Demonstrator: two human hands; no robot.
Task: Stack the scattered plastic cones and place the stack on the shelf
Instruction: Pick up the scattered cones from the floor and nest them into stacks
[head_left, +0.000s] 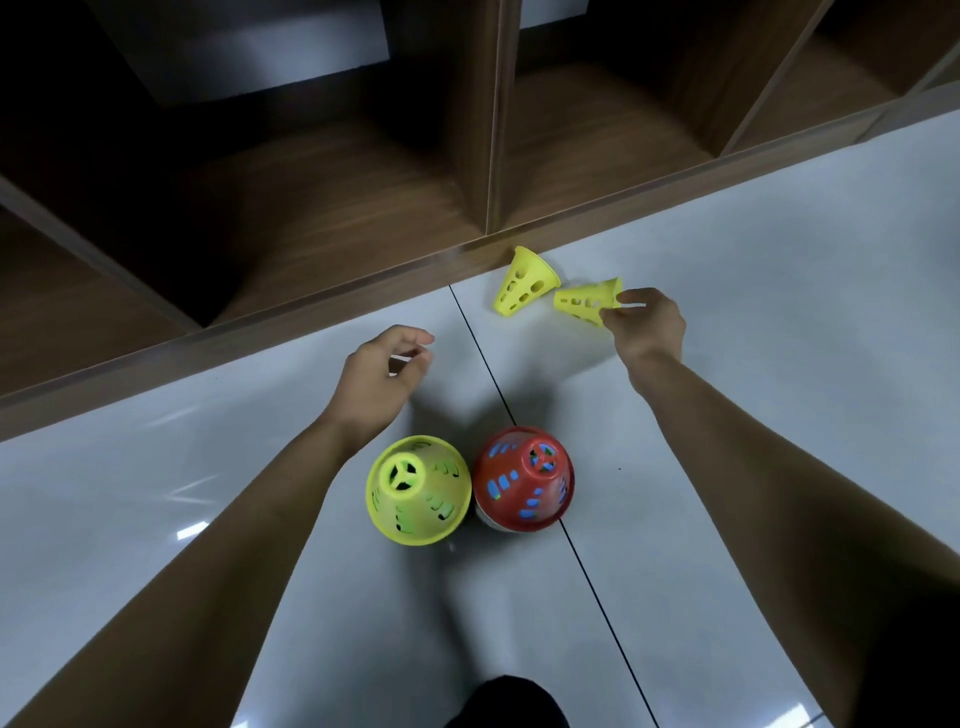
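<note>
Two small yellow perforated cones lie on their sides on the pale floor near the shelf's base. My right hand (647, 325) pinches the rim of the nearer yellow cone (584, 302). The other yellow cone (524, 283) lies just left of it, close to the wooden plinth. Closer to me stand two stacks, narrow ends up: a yellow-green stack (418, 491) and a red stack (522, 480) with blue showing through its holes, side by side and touching. My left hand (382, 376) hovers above the floor beyond the yellow-green stack, fingers loosely curled, holding nothing.
A dark wooden shelf unit (488, 156) with open compartments runs across the top, its plinth meeting the glossy tiled floor (753, 260). A dark tile joint runs diagonally past the red stack. A dark shape, perhaps my foot (506, 704), shows at the bottom edge.
</note>
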